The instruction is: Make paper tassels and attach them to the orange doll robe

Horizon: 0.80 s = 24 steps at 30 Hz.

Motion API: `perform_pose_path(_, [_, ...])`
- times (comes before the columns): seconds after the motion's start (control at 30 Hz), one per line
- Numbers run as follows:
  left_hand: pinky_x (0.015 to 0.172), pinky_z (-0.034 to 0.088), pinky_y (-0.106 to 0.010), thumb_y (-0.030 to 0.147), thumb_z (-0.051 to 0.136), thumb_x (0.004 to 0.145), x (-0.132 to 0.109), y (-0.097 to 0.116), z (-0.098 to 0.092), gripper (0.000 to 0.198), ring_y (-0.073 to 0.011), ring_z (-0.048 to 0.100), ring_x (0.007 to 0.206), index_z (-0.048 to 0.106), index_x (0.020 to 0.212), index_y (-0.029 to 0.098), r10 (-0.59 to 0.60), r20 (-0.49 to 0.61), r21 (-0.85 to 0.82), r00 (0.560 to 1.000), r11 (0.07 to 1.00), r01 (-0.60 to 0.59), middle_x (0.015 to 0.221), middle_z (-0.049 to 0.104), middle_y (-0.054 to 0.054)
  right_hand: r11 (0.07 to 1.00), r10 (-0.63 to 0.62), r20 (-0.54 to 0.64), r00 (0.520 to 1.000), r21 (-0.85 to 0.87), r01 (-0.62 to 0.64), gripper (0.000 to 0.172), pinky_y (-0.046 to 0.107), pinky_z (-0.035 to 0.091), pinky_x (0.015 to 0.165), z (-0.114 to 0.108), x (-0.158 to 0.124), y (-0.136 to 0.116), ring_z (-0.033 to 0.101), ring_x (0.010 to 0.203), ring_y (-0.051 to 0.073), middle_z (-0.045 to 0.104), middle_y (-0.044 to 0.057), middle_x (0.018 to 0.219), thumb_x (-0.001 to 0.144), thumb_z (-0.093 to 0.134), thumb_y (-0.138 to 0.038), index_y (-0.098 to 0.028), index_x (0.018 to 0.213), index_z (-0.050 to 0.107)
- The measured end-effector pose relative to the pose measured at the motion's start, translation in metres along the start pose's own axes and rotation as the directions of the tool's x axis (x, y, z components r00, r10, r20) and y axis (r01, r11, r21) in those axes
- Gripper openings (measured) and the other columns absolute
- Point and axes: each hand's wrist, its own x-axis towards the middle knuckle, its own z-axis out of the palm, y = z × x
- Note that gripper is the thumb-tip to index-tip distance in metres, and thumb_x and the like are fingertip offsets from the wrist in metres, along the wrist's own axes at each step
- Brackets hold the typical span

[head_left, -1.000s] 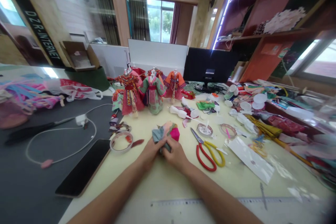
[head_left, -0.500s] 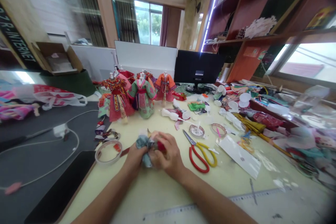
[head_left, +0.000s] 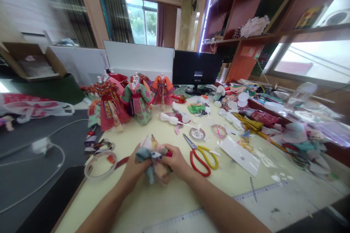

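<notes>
Between my hands, above the table's front half, is a small bundle of doll-sized cloth [head_left: 156, 156] in grey-blue, cream and pink, with a bit of red at its right side. My left hand [head_left: 137, 162] is closed on its blue-grey side, the thumb pressed on top. On the other side my right hand [head_left: 176, 162] pinches the cloth near the red part. The fingertips are partly hidden by the folds. Just right of my right hand lie scissors [head_left: 201, 156] with one red and one yellow handle. A roll of clear tape [head_left: 100, 165] lies to the left.
Several small dressed doll bodies [head_left: 138, 100] stand at the back left. Behind them is a black monitor [head_left: 197, 70]. Fabric scraps [head_left: 306, 145] pile up along the right. A white card [head_left: 240, 156] and a ruler [head_left: 188, 218] lie nearer.
My view has turned to the right, so the scene sits further left. The bundle is spread wider, with more cream and pink cloth showing, and my hands have moved slightly apart.
</notes>
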Motion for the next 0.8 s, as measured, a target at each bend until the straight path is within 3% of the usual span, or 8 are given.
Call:
perform_pose_path(0.17, [0.084,0.047,-0.029,0.034,0.072,0.066,-0.003,0.009,0.002,0.037,-0.0236,0.061,0.094,0.065,0.096,0.013,-0.119,0.167,0.007,0.979,0.993,0.120,0.094,0.069,-0.007,0.998,-0.022,-0.010,1.000,-0.066,0.021,0.017,0.024,0.044,0.066,-0.004,-0.003,-0.003,0.054,0.071,0.013,0.060,-0.002,0.075,0.069,0.058,-0.023,-0.018,0.085,0.061])
perform_pose_path(0.3, [0.082,0.046,-0.030,0.031,0.073,0.065,-0.002,0.005,0.001,0.036,-0.0230,0.062,0.089,0.066,0.095,0.013,-0.115,0.173,-0.018,0.978,0.993,0.120,0.090,0.070,-0.006,0.978,-0.064,0.001,0.998,-0.197,0.063,0.023,0.026,0.044,0.075,-0.003,-0.006,-0.006,0.056,0.079,0.015,0.064,0.000,0.086,0.071,0.060,-0.021,-0.018,0.093,0.061])
perform_pose_path(0.43, [0.077,0.047,-0.028,0.031,0.071,0.066,-0.001,0.002,-0.001,0.035,-0.0209,0.062,0.083,0.065,0.095,0.013,-0.126,0.175,-0.063,0.977,0.988,0.139,0.088,0.069,-0.006,0.928,-0.088,0.149,0.985,-0.348,0.135,0.034,0.024,0.046,0.074,-0.019,0.000,-0.021,0.059,0.081,0.014,0.066,0.001,0.096,0.075,0.063,-0.034,-0.020,0.106,0.060])
perform_pose_path(0.5, [0.075,0.047,-0.027,0.032,0.072,0.066,-0.001,0.002,-0.002,0.034,-0.0193,0.062,0.079,0.064,0.094,0.013,-0.137,0.161,-0.084,0.977,0.985,0.152,0.085,0.069,-0.006,0.825,-0.081,0.189,0.979,-0.538,0.172,0.038,0.022,0.048,0.071,-0.039,0.012,-0.029,0.061,0.079,0.011,0.066,0.002,0.101,0.080,0.059,-0.038,-0.020,0.114,0.055])
perform_pose_path(0.6, [0.065,0.047,-0.024,0.034,0.073,0.064,-0.001,0.003,-0.001,0.033,-0.0152,0.059,0.069,0.063,0.088,0.013,-0.164,0.121,-0.111,0.979,0.978,0.178,0.076,0.066,-0.003,0.731,-0.089,0.078,0.993,-0.672,0.119,0.030,0.025,0.046,0.082,-0.086,0.044,-0.034,0.060,0.090,0.013,0.063,0.006,0.108,0.086,0.052,-0.032,-0.017,0.112,0.055])
perform_pose_path(0.7, [0.047,0.038,-0.018,0.039,0.075,0.061,0.000,0.006,-0.001,0.035,-0.0099,0.050,0.053,0.061,0.082,0.014,-0.199,0.050,-0.118,0.979,0.972,0.204,0.063,0.060,0.001,0.594,-0.067,-0.050,0.997,-0.805,0.000,0.026,0.036,0.043,0.089,-0.135,0.085,-0.026,0.057,0.101,0.020,0.059,0.012,0.112,0.088,0.049,-0.026,-0.013,0.110,0.056])
perform_pose_path(0.8, [0.040,0.031,-0.017,0.043,0.076,0.058,0.003,0.015,-0.001,0.037,-0.0073,0.044,0.046,0.059,0.074,0.014,-0.246,0.020,-0.130,0.969,0.960,0.247,0.055,0.054,0.003,0.478,0.011,-0.036,0.999,-0.877,-0.037,0.029,0.043,0.045,0.089,-0.168,0.123,-0.010,0.055,0.103,0.021,0.056,0.009,0.116,0.086,0.054,-0.031,-0.015,0.111,0.055])
